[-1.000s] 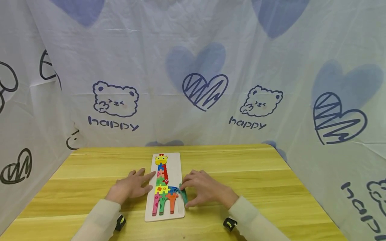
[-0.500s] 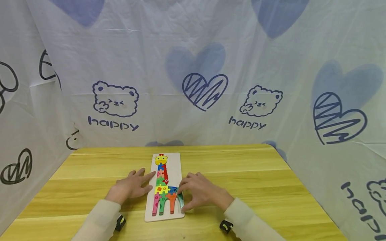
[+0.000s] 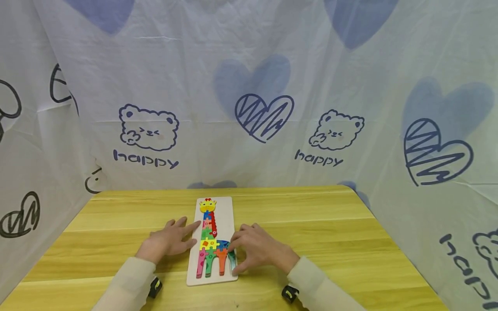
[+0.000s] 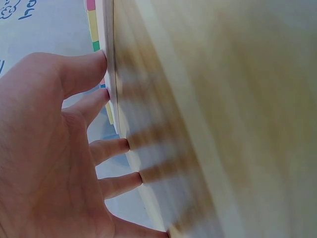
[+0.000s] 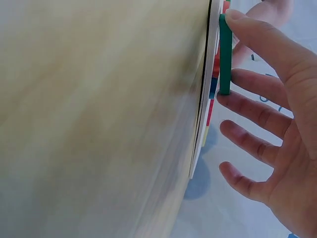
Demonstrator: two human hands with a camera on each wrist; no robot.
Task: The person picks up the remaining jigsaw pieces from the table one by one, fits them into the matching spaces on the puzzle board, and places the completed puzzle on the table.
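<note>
A giraffe jigsaw in bright colours lies in a white puzzle board (image 3: 225, 216) on the table. My right hand (image 3: 258, 249) is at the board's lower right side and pinches a green puzzle piece (image 5: 225, 54) between thumb and fingertips. The right wrist view shows this piece on edge, close over the board, beside the orange leg piece (image 3: 222, 262). My left hand (image 3: 169, 239) rests at the board's left side with fingers spread; its thumb and forefinger touch the edge in the left wrist view. The right fingers partly cover the blue body piece (image 3: 222, 244).
The wooden table (image 3: 311, 224) extends around the board on all sides. A white curtain (image 3: 202, 142) printed with hearts and bears hangs behind it and along both sides. A black band (image 3: 289, 293) sits by the right sleeve.
My right hand has moved slightly left, bringing the green puzzle piece from beyond the board's right edge to over the slot beside the orange leg. My left hand has stayed in place.
</note>
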